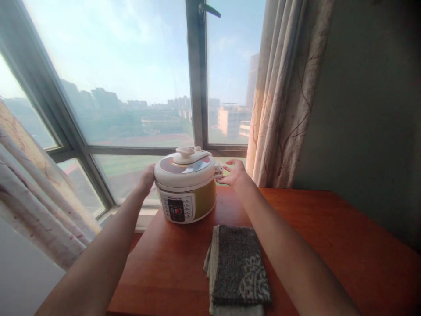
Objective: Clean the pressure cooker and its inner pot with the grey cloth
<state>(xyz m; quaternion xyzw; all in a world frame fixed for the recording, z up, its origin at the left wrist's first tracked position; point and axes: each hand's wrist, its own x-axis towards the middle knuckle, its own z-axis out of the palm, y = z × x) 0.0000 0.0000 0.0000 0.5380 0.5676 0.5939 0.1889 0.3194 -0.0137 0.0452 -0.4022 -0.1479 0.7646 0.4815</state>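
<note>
A white and gold electric pressure cooker (186,188) stands at the far left corner of a red-brown wooden table (329,245), its lid on and its control panel facing me. My left hand (147,177) rests against the cooker's left side, at the lid's rim; its fingers are partly hidden behind the pot. My right hand (232,172) is at the cooker's right side, fingers spread, beside a small white tab on the lid rim. Neither hand visibly grips anything.
A folded grey patterned towel (237,267) lies on the table in front of the cooker, near the front edge. A large window (131,87) is behind the table, with curtains at the left (36,193) and right (283,96). A dark wall (371,109) bounds the right.
</note>
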